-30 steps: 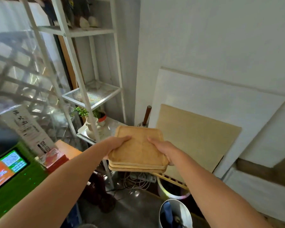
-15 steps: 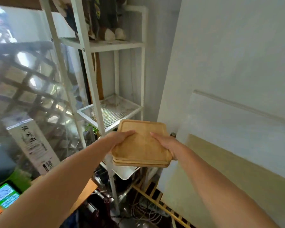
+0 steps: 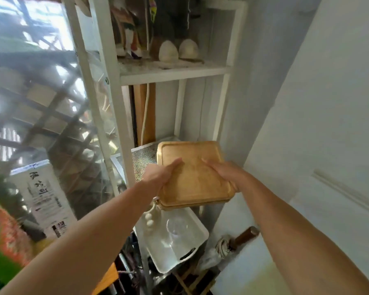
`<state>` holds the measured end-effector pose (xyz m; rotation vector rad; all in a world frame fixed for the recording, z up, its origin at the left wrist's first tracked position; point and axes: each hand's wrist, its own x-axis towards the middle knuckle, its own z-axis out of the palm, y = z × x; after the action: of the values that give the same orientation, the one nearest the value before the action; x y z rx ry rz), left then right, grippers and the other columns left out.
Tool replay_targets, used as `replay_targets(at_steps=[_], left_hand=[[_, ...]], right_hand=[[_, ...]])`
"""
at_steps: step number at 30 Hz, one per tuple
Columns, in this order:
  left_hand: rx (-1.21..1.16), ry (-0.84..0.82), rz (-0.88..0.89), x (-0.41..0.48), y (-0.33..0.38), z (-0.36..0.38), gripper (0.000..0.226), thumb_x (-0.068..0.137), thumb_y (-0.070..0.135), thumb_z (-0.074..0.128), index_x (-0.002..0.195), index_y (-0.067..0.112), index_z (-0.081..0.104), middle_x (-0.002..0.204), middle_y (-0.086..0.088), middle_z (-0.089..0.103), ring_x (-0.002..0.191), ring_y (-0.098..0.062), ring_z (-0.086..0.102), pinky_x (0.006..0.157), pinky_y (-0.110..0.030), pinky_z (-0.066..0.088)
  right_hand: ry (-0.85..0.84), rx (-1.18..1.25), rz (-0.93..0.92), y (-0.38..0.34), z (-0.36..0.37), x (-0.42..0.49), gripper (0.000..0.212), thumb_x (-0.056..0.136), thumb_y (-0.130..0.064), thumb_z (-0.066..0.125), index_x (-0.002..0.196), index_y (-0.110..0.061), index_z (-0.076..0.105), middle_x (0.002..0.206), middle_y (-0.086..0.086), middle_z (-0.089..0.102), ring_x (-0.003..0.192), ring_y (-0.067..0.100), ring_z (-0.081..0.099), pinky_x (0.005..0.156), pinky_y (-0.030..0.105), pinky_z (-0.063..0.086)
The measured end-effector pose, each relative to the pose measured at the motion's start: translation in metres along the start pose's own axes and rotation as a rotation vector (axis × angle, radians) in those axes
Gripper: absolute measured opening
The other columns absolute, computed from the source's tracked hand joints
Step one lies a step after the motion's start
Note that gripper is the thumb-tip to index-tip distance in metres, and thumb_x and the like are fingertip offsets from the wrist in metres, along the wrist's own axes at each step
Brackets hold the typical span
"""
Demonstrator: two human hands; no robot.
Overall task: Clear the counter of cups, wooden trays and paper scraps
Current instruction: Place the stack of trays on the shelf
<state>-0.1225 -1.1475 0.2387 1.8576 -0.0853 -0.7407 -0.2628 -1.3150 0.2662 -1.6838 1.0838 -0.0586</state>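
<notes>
I hold a stack of square wooden trays (image 3: pixel 195 177) level in front of me with both hands. My left hand (image 3: pixel 158 174) grips the stack's left edge, thumb on top. My right hand (image 3: pixel 224 172) grips the right edge the same way. The stack's far edge hangs over the mesh middle shelf (image 3: pixel 144 155) of a white metal rack (image 3: pixel 107 81); its near half is still out in front of the shelf.
The rack's upper shelf (image 3: pixel 170 72) carries two pale egg-shaped objects and other items. Below, a white tray (image 3: pixel 179 241) holds a clear glass (image 3: pixel 176 227). A window with a paper sign (image 3: pixel 43 196) is at left, white boards (image 3: pixel 320 188) lean at right.
My view has swung upward and closer to the rack. Both hands have carried the tray stack forward and up, from below the mesh shelf to over its front part.
</notes>
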Motion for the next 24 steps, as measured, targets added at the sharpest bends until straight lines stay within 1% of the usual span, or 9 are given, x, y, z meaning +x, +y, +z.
replay_targets(at_steps=[4,7,9,11,13,15,19,22,24], left_hand=[[-0.068,0.155,-0.092,0.022,0.014,0.008,0.082,0.047,0.076,0.082,0.087,0.009,0.057,0.086,-0.006,0.067,0.083,-0.029,0.068,0.074,-0.037,0.06],[-0.088,0.272,-0.148,0.04,0.013,0.002,0.087,0.051,0.071,0.085,0.1,0.002,0.064,0.099,-0.013,0.07,0.09,-0.033,0.068,0.079,-0.038,0.058],[-0.004,0.264,-0.165,0.052,0.008,0.0,0.066,0.078,0.043,0.08,0.118,-0.006,0.062,0.122,-0.02,0.065,0.115,-0.039,0.061,0.102,-0.05,0.048],[0.039,0.272,-0.215,0.059,0.006,-0.003,0.05,0.091,0.024,0.068,0.131,-0.004,0.056,0.132,-0.013,0.058,0.132,-0.039,0.048,0.115,-0.058,0.03],[-0.009,0.319,-0.239,0.062,0.005,-0.008,0.07,0.079,0.051,0.077,0.123,-0.001,0.061,0.113,-0.01,0.062,0.107,-0.034,0.062,0.096,-0.045,0.049],[-0.125,0.383,-0.271,0.064,0.005,-0.012,0.091,0.066,0.07,0.077,0.118,-0.003,0.06,0.111,-0.012,0.065,0.086,-0.03,0.061,0.078,-0.037,0.05],[-0.286,0.349,-0.295,0.075,0.005,-0.008,0.094,0.073,0.065,0.075,0.135,-0.001,0.05,0.113,-0.016,0.061,0.098,-0.034,0.059,0.082,-0.042,0.049],[-0.23,0.347,-0.297,0.088,0.005,-0.006,0.088,0.083,0.063,0.065,0.143,0.002,0.044,0.132,-0.02,0.056,0.116,-0.042,0.056,0.094,-0.048,0.048],[-0.166,0.385,-0.269,0.095,0.004,-0.006,0.081,0.087,0.059,0.061,0.14,-0.001,0.048,0.127,-0.02,0.059,0.111,-0.04,0.058,0.09,-0.045,0.049]], right_hand=[[-0.117,-0.089,-0.056,-0.027,-0.002,0.056,0.111,0.04,-0.084,0.076,0.128,-0.019,0.059,0.089,-0.004,0.068,0.077,0.014,0.067,0.053,0.025,0.051],[-0.226,-0.137,-0.067,-0.048,0.011,0.093,0.103,0.033,-0.084,0.078,0.113,-0.02,0.061,0.092,0.001,0.071,0.081,0.02,0.069,0.058,0.029,0.055],[-0.275,-0.171,-0.08,-0.057,0.022,0.111,0.091,0.041,-0.081,0.077,0.108,-0.022,0.061,0.089,0.001,0.071,0.077,0.019,0.069,0.053,0.027,0.052],[-0.313,-0.189,-0.094,-0.061,0.034,0.129,0.084,0.056,-0.076,0.077,0.115,-0.018,0.063,0.094,0.004,0.072,0.081,0.022,0.07,0.058,0.029,0.053],[-0.382,-0.197,-0.11,-0.063,0.045,0.143,0.084,0.061,-0.076,0.075,0.122,-0.02,0.062,0.1,0.005,0.072,0.087,0.025,0.07,0.061,0.032,0.052],[-0.417,-0.182,-0.138,-0.066,0.053,0.155,0.085,0.063,-0.075,0.075,0.126,-0.019,0.06,0.103,0.005,0.072,0.089,0.024,0.069,0.062,0.032,0.051],[-0.416,-0.223,-0.195,-0.072,0.06,0.174,0.081,0.066,-0.074,0.073,0.124,-0.02,0.06,0.103,0.002,0.069,0.089,0.022,0.067,0.065,0.033,0.05],[-0.386,-0.262,-0.186,-0.071,0.066,0.189,0.074,0.065,-0.077,0.071,0.114,-0.023,0.058,0.097,0.0,0.067,0.084,0.02,0.065,0.06,0.032,0.048],[-0.373,-0.266,-0.179,-0.067,0.07,0.199,0.075,0.063,-0.078,0.071,0.114,-0.024,0.058,0.093,-0.002,0.065,0.081,0.018,0.062,0.059,0.03,0.045]])
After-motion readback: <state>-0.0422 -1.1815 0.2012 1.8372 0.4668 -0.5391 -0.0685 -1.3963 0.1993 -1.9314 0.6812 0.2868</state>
